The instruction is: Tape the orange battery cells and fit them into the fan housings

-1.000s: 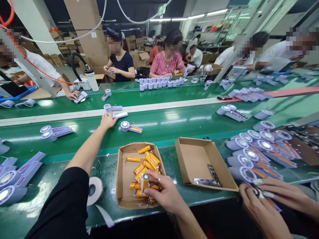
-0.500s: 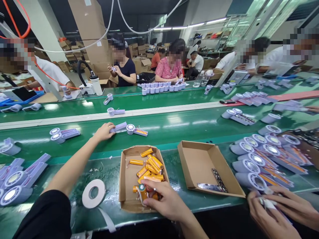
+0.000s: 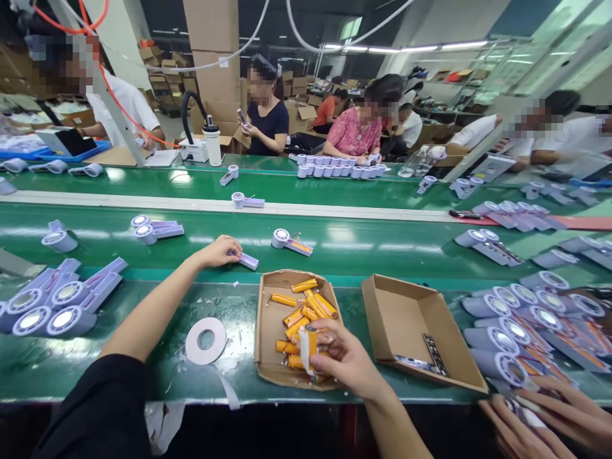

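Observation:
My left hand (image 3: 220, 250) is closed on a lilac handheld fan body (image 3: 247, 261) over the green belt; its handle points right and the rest is hidden under my fingers. My right hand (image 3: 347, 357) pinches an orange cylindrical battery (image 3: 310, 347) with a white strip along its side. That battery is raised upright above a shallow cardboard box (image 3: 262, 331), where several orange batteries (image 3: 308, 306) lie loose. Left of the box, a roll of white tape (image 3: 192, 342) rests flat with its loose end hanging toward the table edge.
A second cardboard box (image 3: 382, 319) holds dark circuit strips (image 3: 434, 354). Lilac fans are grouped at left (image 3: 69, 319) and right (image 3: 507, 370). Another fan with a battery (image 3: 281, 238) lies on the belt (image 3: 358, 255). A co-worker's hands (image 3: 526, 414) work at lower right; other people sit across.
My right hand has lifted a battery up from the pile. My left hand has drawn the fan body toward me, away from the fan beside it. The view has shifted left.

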A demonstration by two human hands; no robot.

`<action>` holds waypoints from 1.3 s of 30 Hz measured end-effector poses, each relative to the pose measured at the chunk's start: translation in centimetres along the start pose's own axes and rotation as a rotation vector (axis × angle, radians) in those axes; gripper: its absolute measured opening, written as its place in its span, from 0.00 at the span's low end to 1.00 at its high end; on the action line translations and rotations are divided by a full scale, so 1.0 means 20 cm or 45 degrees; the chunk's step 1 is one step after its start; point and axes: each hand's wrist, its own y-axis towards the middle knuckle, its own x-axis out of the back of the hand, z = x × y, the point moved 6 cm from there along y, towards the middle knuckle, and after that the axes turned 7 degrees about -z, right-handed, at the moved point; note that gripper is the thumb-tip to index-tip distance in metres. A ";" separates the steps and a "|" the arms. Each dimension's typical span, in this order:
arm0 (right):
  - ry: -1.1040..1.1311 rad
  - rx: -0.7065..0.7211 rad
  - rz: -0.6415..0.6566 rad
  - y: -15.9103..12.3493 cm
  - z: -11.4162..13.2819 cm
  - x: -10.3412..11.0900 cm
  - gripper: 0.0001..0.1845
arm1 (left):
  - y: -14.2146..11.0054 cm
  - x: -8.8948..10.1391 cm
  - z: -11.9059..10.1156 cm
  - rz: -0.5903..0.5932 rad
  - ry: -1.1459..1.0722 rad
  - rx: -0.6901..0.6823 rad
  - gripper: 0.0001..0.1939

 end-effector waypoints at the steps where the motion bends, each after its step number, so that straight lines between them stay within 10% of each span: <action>1: 0.030 0.023 -0.015 0.02 0.03 0.01 0.29 | 0.01 0.00 0.00 -0.033 -0.047 0.018 0.10; 9: -0.303 0.390 0.134 0.55 0.43 -0.22 0.31 | 0.05 -0.07 0.00 -0.251 -0.004 0.170 0.11; 17: -0.997 0.450 0.045 1.13 0.31 -0.38 0.25 | 0.10 -0.10 -0.03 -0.270 0.004 0.265 0.11; 30: -2.005 0.361 0.358 1.17 0.22 -0.47 0.28 | 0.16 -0.19 -0.08 -0.299 -0.095 0.375 0.13; 39: -2.206 0.296 0.558 1.26 0.18 -0.52 0.24 | 0.21 -0.20 -0.13 -0.276 -0.149 0.439 0.12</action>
